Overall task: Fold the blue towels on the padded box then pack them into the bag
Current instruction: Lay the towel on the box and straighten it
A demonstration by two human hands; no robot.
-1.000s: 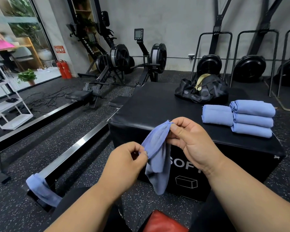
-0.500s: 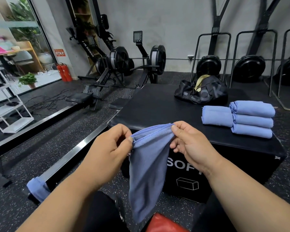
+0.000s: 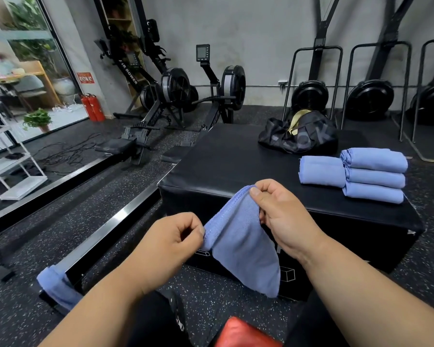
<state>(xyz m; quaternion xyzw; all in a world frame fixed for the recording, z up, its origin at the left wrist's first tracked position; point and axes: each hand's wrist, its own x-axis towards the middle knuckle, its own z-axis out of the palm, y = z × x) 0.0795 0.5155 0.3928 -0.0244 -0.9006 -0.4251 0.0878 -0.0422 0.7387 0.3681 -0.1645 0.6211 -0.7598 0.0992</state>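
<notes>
A blue towel (image 3: 241, 241) hangs in front of the black padded box (image 3: 226, 166), held by its top edge. My left hand (image 3: 171, 244) pinches the lower left corner and my right hand (image 3: 283, 216) pinches the higher right corner. On the box's right side lie folded blue towels: a stack of three (image 3: 375, 175) with one more folded towel (image 3: 321, 171) beside it on the left. A black bag (image 3: 301, 136) sits at the back of the box, behind the towels. Another blue towel (image 3: 55, 289) drapes over a metal rail at the lower left.
A long metal rail (image 3: 105, 231) runs along the floor left of the box. Rowing machines (image 3: 176, 91) stand behind it by the wall. Black fan machines (image 3: 368, 98) line the back right. A white shelf (image 3: 13, 171) stands at the far left. A red cushion (image 3: 243, 334) lies below.
The towel's top edge was level between both hands half a second ago; now my left hand has dropped lower and my right hand has risen, so the edge slants.
</notes>
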